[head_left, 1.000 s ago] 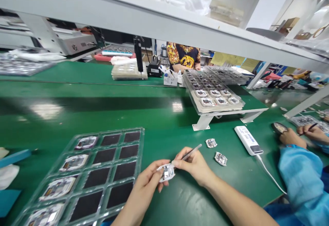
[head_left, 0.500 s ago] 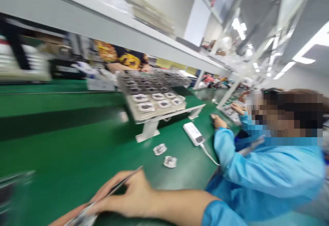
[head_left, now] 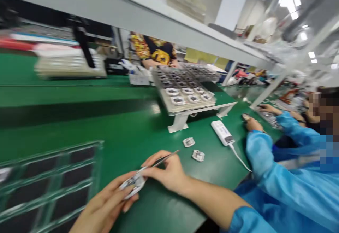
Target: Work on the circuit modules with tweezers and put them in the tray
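My left hand [head_left: 107,199] is closed, pinching a small white housing [head_left: 134,185] with grey and dark details inside. The fingers of my right hand [head_left: 169,171] are wrapped round slim metal tweezers [head_left: 167,156]. Their tip end meets the top of the housing, where blur hides the exact contact. Just beyond my right hand, two similar small parts lie on the green bench: one white part [head_left: 189,142] and, closer, another white part [head_left: 198,155].
A clear tray with dark compartments [head_left: 76,171] lies at left. Ahead, stacked trays of parts [head_left: 169,107] rest on a raised stand [head_left: 178,122]. A white power strip [head_left: 222,133] with a cable is at right, beside a co-worker's blue sleeve [head_left: 261,148]. A shelf beam [head_left: 159,24] crosses above.
The view has swung left, so the bench scene sits further right. The compartment tray and my left hand with the housing now show more fully.
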`<state>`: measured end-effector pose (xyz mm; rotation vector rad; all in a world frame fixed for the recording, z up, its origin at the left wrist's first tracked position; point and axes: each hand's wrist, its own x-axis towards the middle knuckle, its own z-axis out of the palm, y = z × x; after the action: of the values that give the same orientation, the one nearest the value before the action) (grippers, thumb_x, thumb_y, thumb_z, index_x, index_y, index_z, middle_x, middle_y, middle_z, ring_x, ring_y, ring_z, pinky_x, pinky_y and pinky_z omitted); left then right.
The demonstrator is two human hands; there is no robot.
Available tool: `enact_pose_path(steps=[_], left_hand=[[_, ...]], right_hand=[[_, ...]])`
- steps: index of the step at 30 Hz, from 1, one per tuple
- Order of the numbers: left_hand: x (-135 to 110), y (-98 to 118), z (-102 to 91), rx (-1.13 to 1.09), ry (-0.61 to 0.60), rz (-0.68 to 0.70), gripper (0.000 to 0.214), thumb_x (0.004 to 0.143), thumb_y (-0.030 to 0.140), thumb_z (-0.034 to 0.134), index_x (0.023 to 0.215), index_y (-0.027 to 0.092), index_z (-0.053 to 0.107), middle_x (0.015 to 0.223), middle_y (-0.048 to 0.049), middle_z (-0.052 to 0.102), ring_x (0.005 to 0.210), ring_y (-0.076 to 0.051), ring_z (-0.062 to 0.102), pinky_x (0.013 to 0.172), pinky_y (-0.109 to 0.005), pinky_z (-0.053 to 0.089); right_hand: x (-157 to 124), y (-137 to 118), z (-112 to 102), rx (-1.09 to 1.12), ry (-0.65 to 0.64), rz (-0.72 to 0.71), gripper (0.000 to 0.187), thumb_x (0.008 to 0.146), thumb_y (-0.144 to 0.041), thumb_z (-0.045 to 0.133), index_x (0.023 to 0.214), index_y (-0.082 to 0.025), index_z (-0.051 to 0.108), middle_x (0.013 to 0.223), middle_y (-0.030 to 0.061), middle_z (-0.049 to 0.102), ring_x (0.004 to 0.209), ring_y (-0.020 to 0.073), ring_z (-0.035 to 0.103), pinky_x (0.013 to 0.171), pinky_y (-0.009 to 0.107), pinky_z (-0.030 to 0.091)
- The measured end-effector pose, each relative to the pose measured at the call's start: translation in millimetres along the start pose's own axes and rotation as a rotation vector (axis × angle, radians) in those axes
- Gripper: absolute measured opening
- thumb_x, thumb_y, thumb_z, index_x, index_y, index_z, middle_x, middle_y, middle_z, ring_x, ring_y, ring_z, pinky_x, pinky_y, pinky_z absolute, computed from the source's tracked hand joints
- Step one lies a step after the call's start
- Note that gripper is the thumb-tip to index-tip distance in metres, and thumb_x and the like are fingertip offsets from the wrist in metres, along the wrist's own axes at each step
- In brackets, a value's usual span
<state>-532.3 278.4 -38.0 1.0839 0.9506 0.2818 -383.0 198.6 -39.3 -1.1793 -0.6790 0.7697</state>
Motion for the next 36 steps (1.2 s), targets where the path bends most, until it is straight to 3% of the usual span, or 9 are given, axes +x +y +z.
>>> enact_pose_path(steps=[5,8,15,26,36], left_hand=[[-9.9,7.6,5.0,-0.152,-0.069,0.033,0.047,0.059,0.043,0.085,0.096,0.017,0.075,0.070,-0.0032,0.070,0.067,-0.018,0.056,0.059,-0.027,0.044],[-9.0,7.3,6.5,-0.195,-0.100,0.035,0.044,0.061,0.040,0.084,0.097,0.015,0.074,0.068,-0.0025,0.069,0.066,-0.017,0.055,0.058,-0.026,0.042],[-10.9,2.7,1.6,-0.258,-0.111,0.032,0.040,0.066,0.038,0.084,0.097,0.015,0.073,0.076,-0.0020,0.069,0.066,-0.015,0.057,0.058,-0.026,0.042],[-8.9,2.0,3.6,-0.283,-0.119,0.058,0.041,0.067,0.044,0.086,0.094,0.016,0.073,0.076,-0.0012,0.067,0.064,-0.013,0.056,0.056,-0.024,0.041],[-4.8,-1.7,4.4,0.000,0.009,0.280,0.033,0.068,0.037,0.080,0.092,0.019,0.070,0.073,-0.0018,0.069,0.061,-0.017,0.059,0.054,-0.027,0.043]], right_hand=[[0.3,2.4,-2.8,-0.092,-0.058,-0.016,0.025,0.063,-0.037,0.089,0.070,-0.021,0.070,0.076,0.0027,0.074,0.072,0.0190,0.069,0.070,0.032,0.057],[-2.4,5.2,-4.1,-0.123,-0.097,-0.030,0.023,0.067,-0.036,0.087,0.072,-0.021,0.070,0.078,0.0038,0.075,0.077,0.0206,0.070,0.075,0.035,0.056],[-4.5,10.3,-6.6,-0.112,-0.034,-0.154,0.019,0.074,-0.033,0.084,0.074,-0.022,0.069,0.080,0.0038,0.073,0.076,0.0199,0.069,0.073,0.034,0.055],[-6.2,8.3,-7.8,-0.202,-0.191,-0.170,0.015,0.076,-0.028,0.083,0.072,-0.023,0.070,0.078,0.0039,0.075,0.077,0.0209,0.069,0.077,0.036,0.054],[-1.7,7.0,-9.9,-0.068,-0.135,0.127,0.030,0.068,-0.042,0.086,0.075,-0.021,0.066,0.077,0.0026,0.074,0.074,0.0194,0.069,0.074,0.033,0.055]])
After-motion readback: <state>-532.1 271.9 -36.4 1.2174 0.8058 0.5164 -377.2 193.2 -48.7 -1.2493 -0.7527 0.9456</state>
